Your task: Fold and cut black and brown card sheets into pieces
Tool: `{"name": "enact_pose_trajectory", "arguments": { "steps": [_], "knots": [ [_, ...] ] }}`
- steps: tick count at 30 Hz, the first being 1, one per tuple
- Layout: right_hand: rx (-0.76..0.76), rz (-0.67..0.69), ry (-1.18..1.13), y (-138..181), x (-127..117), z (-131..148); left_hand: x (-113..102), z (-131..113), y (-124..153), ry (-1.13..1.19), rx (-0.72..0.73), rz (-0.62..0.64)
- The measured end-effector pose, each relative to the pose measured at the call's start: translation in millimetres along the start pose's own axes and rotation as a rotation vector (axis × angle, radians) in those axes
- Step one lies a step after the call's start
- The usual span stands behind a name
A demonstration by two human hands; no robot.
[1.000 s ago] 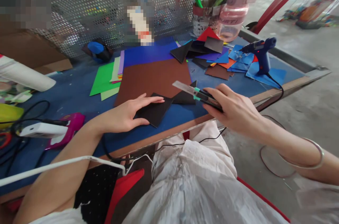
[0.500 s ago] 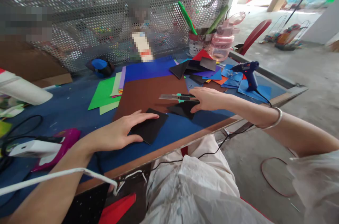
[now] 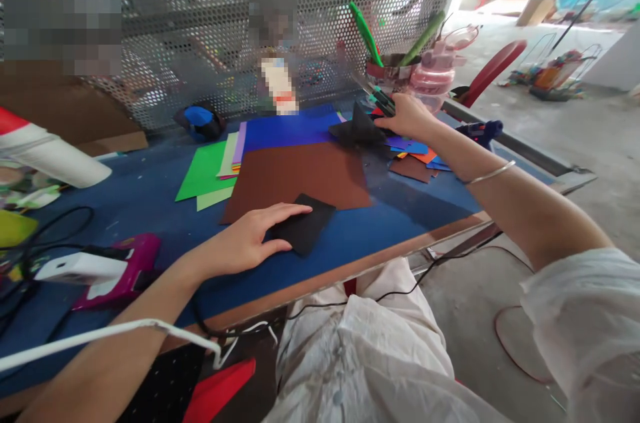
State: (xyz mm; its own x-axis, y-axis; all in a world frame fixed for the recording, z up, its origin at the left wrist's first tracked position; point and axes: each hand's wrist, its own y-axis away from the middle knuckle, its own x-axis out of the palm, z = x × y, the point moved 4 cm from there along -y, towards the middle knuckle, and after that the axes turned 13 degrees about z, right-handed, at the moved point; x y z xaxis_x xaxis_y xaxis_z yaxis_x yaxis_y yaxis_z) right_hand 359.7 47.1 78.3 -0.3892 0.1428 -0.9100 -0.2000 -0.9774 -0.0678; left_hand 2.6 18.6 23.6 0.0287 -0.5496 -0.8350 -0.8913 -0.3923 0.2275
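Note:
My left hand (image 3: 250,240) lies flat with fingers stretched out on a black paper piece (image 3: 307,226) near the table's front edge. My right hand (image 3: 407,118) is stretched to the far side of the table, closed round a clear ruler and a green-tipped cutter (image 3: 377,96). A black paper scrap (image 3: 361,131) is at its fingers, over a pile of coloured paper offcuts (image 3: 415,156). A large brown sheet (image 3: 300,176) lies between the two hands on the blue table top (image 3: 400,210).
Green, purple and blue sheets (image 3: 210,166) lie left of the brown sheet. A blue glue gun (image 3: 483,131) stands at the right edge, its cable hanging off. A tin with green tools (image 3: 385,70) and a pink jar (image 3: 435,80) stand against the perforated metal screen. A pink device (image 3: 125,266) and cables sit left.
My right hand has carried the ruler, cutter and black scrap from the table's front to the far offcut pile. My left hand stayed on the black paper.

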Motion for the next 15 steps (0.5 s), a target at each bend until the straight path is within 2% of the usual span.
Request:
{"name": "enact_pose_trajectory", "arguments": {
  "steps": [1, 3, 5, 7, 11, 15],
  "knots": [
    [0.003, -0.018, 0.061, 4.7, 1.5, 1.5, 1.2, -0.6, -0.5, -0.001, 0.0, 0.003],
    [-0.049, 0.028, 0.106, 22.5, 9.7, 6.0, 3.6, -2.4, -0.7, -0.001, -0.002, 0.02],
    [-0.169, 0.16, 0.147, 50.1, 22.3, 12.4, 6.1, -4.9, -1.8, 0.017, 0.004, 0.034],
    [-0.215, 0.25, 0.137, 82.6, 32.1, 14.3, 8.6, -6.7, -5.5, 0.075, -0.01, 0.015],
    [-0.259, 0.327, 0.1, 143.8, 43.2, 12.4, 13.0, -9.8, -19.5, 0.148, -0.044, -0.147],
    [-0.2, 0.349, 0.05, 188.5, 45.8, 4.0, 19.1, -16.5, -31.2, 0.106, -0.003, -0.118]
  ]
}}
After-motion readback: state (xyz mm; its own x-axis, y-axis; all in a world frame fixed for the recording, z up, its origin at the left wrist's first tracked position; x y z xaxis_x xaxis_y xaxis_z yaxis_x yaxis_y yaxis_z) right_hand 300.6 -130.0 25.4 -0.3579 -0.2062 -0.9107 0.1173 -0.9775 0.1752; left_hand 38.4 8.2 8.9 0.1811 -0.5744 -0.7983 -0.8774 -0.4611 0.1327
